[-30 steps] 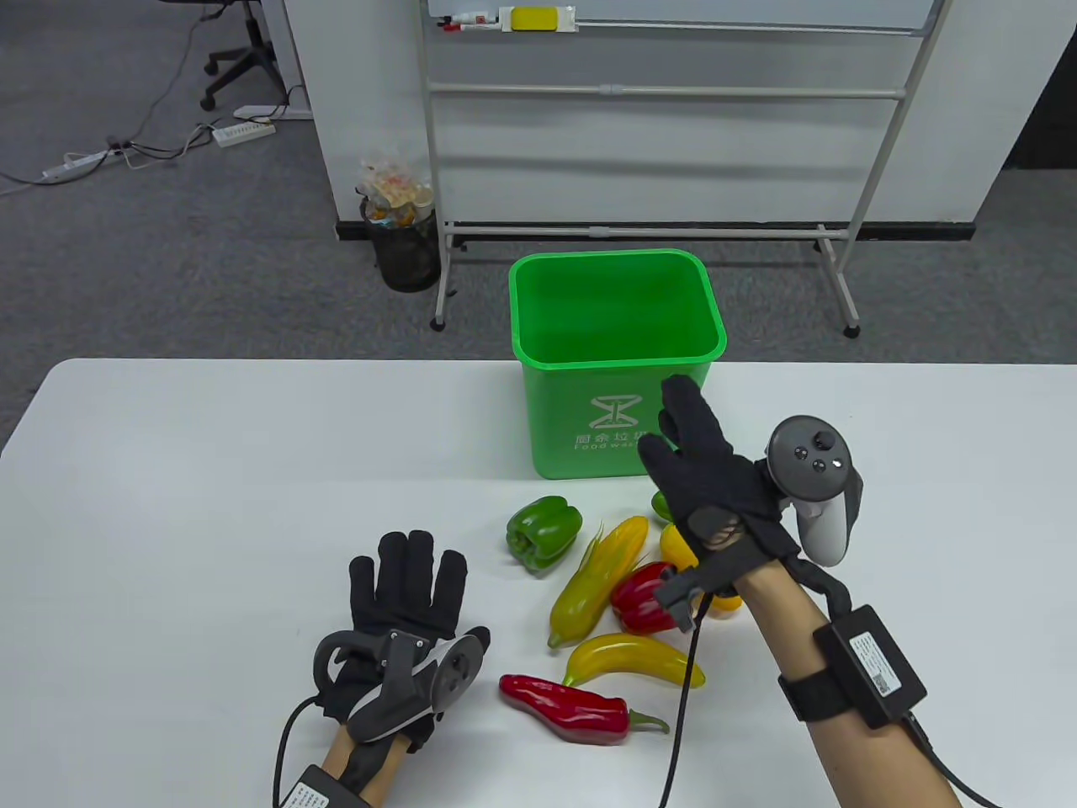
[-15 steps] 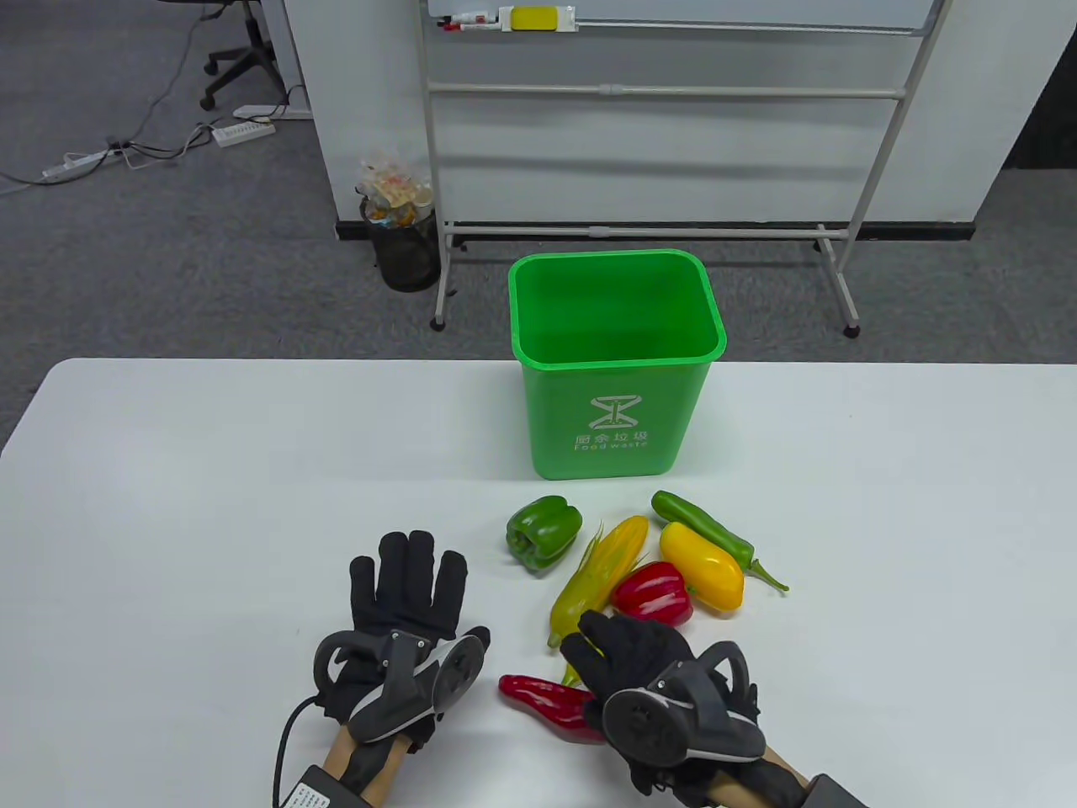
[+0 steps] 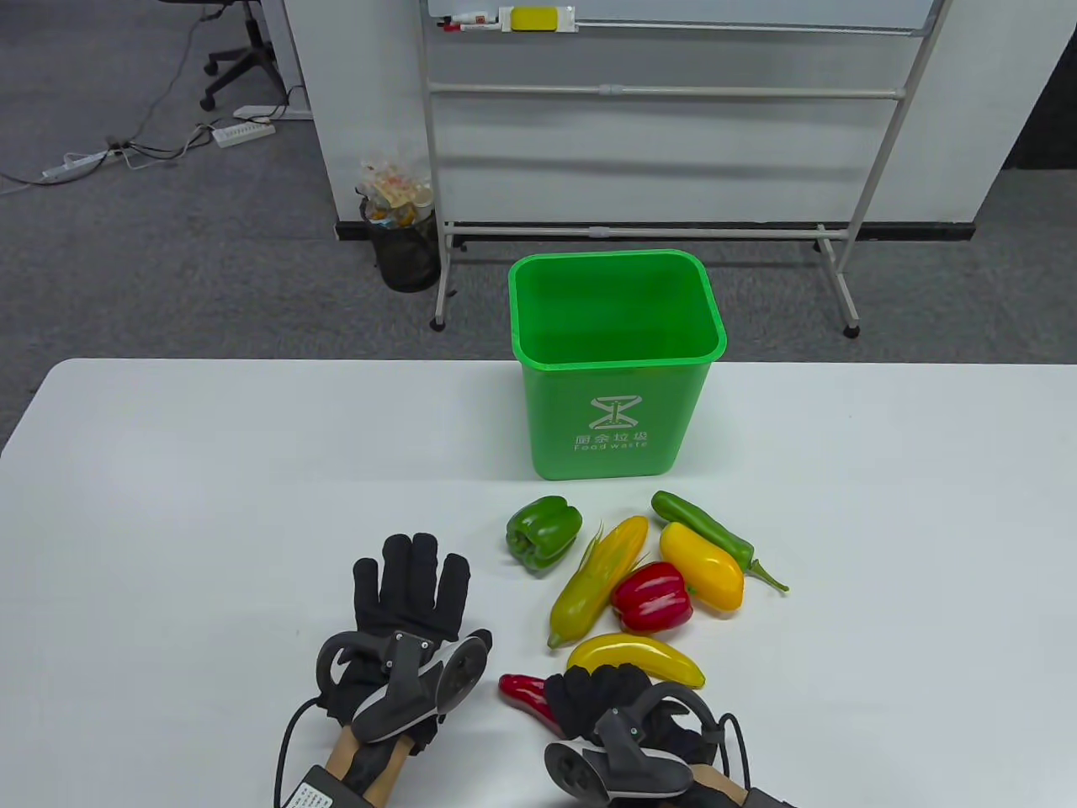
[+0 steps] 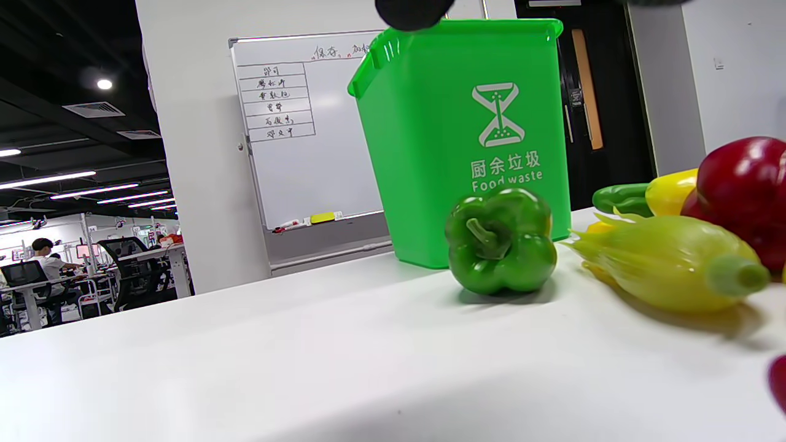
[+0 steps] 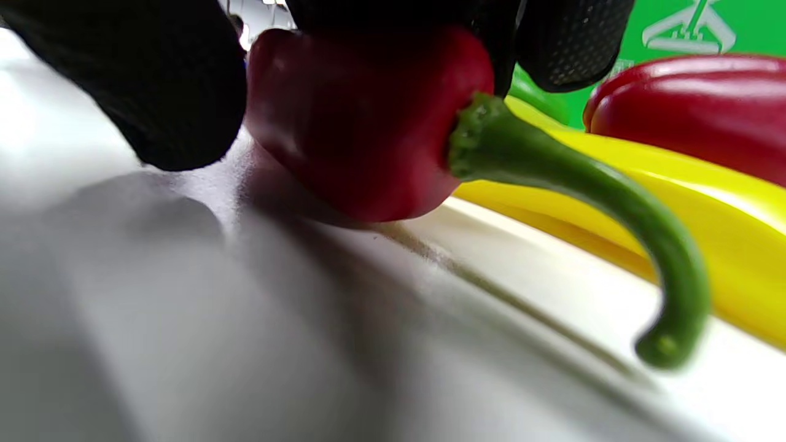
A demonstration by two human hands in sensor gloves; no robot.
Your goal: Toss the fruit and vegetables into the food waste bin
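The green food waste bin point(image 3: 555, 421) stands upright at the table's far middle. In front of it lie a green bell pepper point(image 3: 543, 532), a corn cob point(image 3: 597, 576), a red bell pepper point(image 3: 654, 596), a yellow pepper point(image 3: 702, 566), a green chili point(image 3: 702, 526) and a long yellow pepper point(image 3: 637, 655). My right hand point(image 3: 589, 688) is curled over a long red pepper point(image 3: 522, 692) near the front edge. In the right wrist view its fingers point(image 5: 153, 80) grip the red pepper point(image 5: 362, 123), which rests on the table. My left hand point(image 3: 410, 589) lies flat and empty to the left.
The white table point(image 3: 210, 471) reaches well to the left and right of the pile. Behind it on the floor stand a whiteboard frame point(image 3: 656, 227) and a black mesh waste basket point(image 3: 405, 244). The left wrist view shows the bin point(image 4: 466, 135) and green bell pepper point(image 4: 500, 242) close ahead.
My right hand came back from beside the bin to the front of the table, dropped onto the long red pepper and closed around it. My left hand barely moved.
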